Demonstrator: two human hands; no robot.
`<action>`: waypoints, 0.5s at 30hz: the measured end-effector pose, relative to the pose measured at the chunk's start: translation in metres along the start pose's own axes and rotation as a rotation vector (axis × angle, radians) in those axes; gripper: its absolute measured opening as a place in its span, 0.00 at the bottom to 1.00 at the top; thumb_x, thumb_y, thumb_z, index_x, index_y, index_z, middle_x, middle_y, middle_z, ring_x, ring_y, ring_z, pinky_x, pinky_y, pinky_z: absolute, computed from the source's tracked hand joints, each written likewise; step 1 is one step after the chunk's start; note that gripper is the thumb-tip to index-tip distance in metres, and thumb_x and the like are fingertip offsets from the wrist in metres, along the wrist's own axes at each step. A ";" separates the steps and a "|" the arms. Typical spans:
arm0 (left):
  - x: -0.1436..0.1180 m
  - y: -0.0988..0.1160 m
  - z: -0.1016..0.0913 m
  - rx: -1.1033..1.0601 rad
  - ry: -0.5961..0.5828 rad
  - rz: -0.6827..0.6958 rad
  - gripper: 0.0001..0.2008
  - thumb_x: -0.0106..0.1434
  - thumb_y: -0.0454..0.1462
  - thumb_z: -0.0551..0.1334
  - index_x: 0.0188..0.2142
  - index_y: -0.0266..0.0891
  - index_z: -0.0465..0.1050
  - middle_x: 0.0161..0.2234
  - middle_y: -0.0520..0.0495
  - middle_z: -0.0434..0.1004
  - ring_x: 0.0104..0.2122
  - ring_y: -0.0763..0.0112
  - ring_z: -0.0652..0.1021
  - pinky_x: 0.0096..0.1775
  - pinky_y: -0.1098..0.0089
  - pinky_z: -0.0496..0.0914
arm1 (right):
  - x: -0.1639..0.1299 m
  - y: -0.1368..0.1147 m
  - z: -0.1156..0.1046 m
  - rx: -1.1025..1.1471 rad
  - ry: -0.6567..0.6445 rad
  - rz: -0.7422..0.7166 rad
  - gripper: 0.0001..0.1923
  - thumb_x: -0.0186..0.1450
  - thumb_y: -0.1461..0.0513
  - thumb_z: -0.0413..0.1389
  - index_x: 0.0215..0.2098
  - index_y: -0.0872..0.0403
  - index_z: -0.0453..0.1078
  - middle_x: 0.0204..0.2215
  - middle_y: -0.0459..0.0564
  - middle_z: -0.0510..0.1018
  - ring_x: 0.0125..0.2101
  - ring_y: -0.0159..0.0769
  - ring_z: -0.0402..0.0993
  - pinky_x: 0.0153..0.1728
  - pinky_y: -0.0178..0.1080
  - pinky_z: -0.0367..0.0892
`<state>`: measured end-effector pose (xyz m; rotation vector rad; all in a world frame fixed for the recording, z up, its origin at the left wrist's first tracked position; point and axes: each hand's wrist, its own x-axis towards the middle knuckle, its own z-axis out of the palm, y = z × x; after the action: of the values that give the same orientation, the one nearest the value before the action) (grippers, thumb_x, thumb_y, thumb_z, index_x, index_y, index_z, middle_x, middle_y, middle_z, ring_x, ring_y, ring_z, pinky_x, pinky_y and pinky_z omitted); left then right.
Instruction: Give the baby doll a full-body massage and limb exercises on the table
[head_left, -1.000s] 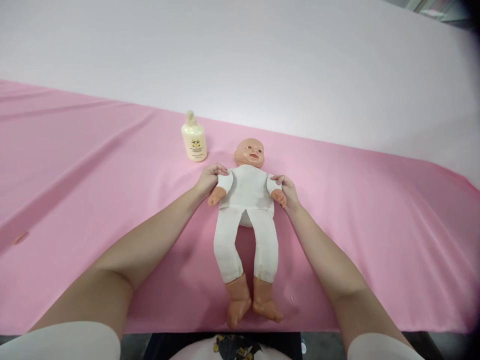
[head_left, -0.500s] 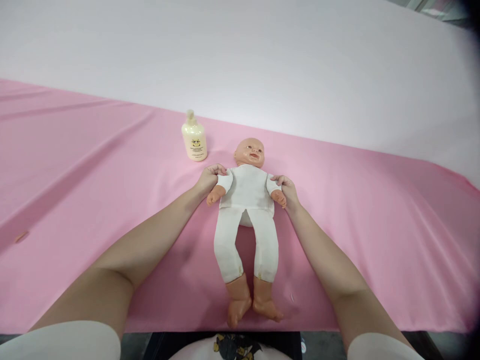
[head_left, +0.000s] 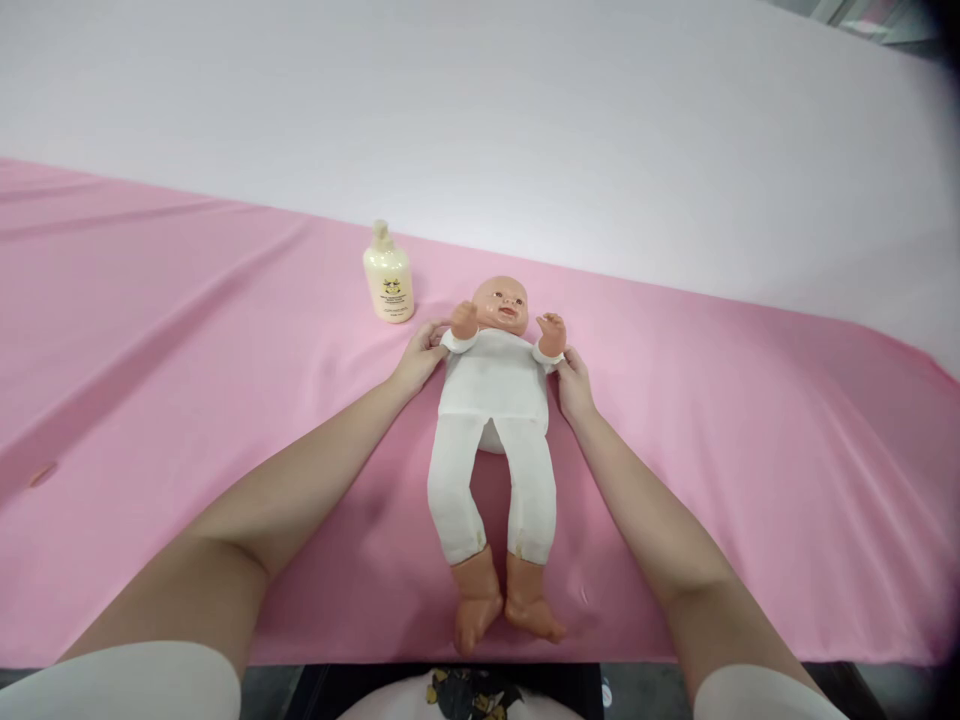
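A baby doll [head_left: 493, 375] with a white cloth body lies on its back, its head away from me and its feet toward me. Its two plastic hands point up beside its face. My left hand [head_left: 421, 355] has its fingers closed on the doll's arm at the left of the view, near the white sleeve. On the other side, my right hand [head_left: 574, 385] grips the opposite arm, its fingertips partly hidden behind the sleeve. A cream pump bottle [head_left: 389, 280] with dark print stands upright beyond my left hand.
Pink cloth [head_left: 712, 450] covers the near part of the table, with folds at the left and right. White surface [head_left: 525, 120] spreads behind it. A small brownish piece [head_left: 43, 474] lies at the far left. The table's near edge runs close to my body.
Both doll arms have swung up from beside its torso to beside its head, with my hands still at them. The bottle, the doll's torso and its legs have stayed in place.
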<state>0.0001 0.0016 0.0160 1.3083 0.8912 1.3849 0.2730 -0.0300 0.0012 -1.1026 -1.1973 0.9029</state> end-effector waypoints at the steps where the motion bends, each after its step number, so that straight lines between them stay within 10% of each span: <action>1: 0.000 0.000 0.000 0.024 -0.009 0.005 0.25 0.49 0.36 0.66 0.49 0.39 0.68 0.39 0.47 0.77 0.40 0.64 0.78 0.44 0.62 0.71 | -0.001 -0.001 0.000 0.014 0.017 -0.001 0.16 0.61 0.51 0.56 0.43 0.50 0.65 0.40 0.47 0.78 0.40 0.38 0.74 0.47 0.43 0.69; 9: -0.007 0.004 -0.003 0.338 0.109 0.068 0.32 0.57 0.40 0.65 0.60 0.43 0.56 0.34 0.53 0.70 0.28 0.74 0.72 0.37 0.68 0.68 | -0.008 -0.012 0.002 -0.102 0.059 -0.128 0.17 0.62 0.54 0.56 0.47 0.48 0.63 0.44 0.48 0.77 0.44 0.37 0.73 0.49 0.41 0.67; 15: -0.007 0.005 -0.003 0.453 0.082 0.059 0.23 0.59 0.42 0.63 0.54 0.44 0.66 0.37 0.50 0.72 0.29 0.71 0.72 0.37 0.67 0.68 | -0.010 -0.016 0.001 -0.251 0.138 -0.127 0.18 0.61 0.54 0.56 0.49 0.48 0.64 0.50 0.50 0.74 0.44 0.38 0.71 0.49 0.42 0.66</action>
<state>-0.0047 -0.0062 0.0184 1.6342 1.2835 1.3343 0.2694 -0.0435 0.0141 -1.2524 -1.2734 0.5802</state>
